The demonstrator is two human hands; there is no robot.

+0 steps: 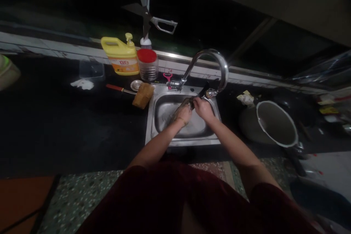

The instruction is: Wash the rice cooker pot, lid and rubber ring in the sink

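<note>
Both of my hands are over the steel sink (161, 98). My left hand (184, 113) is closed around a long, greyish-green thing (179, 109) that looks like a fish, though dim light and blur leave its kind unsure. Pressed close beside it, my right hand (202, 108) has its fingers closed at a dark part near the end of that thing. A slim black piece (203, 89) sticks out behind my right hand toward the tap; what it is cannot be made out. The curved chrome tap (224, 71) arches above, its outlet just beyond my right hand.
Left of the sink lie a brown block (143, 95), a red-handled knife (114, 87) and a small metal dish (136, 85). Behind stand a yellow soap jug (123, 58), a red-lidded jar (148, 65) and a pink peeler (168, 76). A large pot (263, 131) stands right.
</note>
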